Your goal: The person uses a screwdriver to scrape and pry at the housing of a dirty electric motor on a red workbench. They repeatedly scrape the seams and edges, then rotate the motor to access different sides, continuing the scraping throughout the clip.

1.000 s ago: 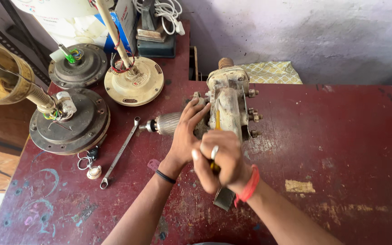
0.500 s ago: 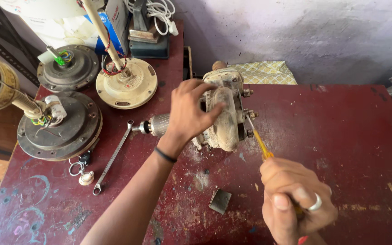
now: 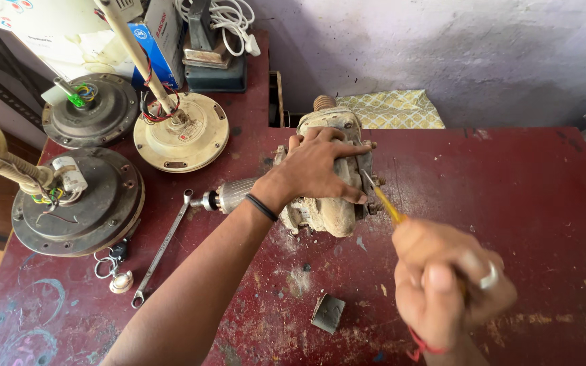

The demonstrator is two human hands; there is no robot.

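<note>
Bare arms; black band on left wrist [image 3: 261, 207], silver ring [image 3: 488, 276], red thread [image 3: 416, 342] on right.

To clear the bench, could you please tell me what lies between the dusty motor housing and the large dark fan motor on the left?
In the head view, a spanner lies between motor housing and dark fan motor.
</note>
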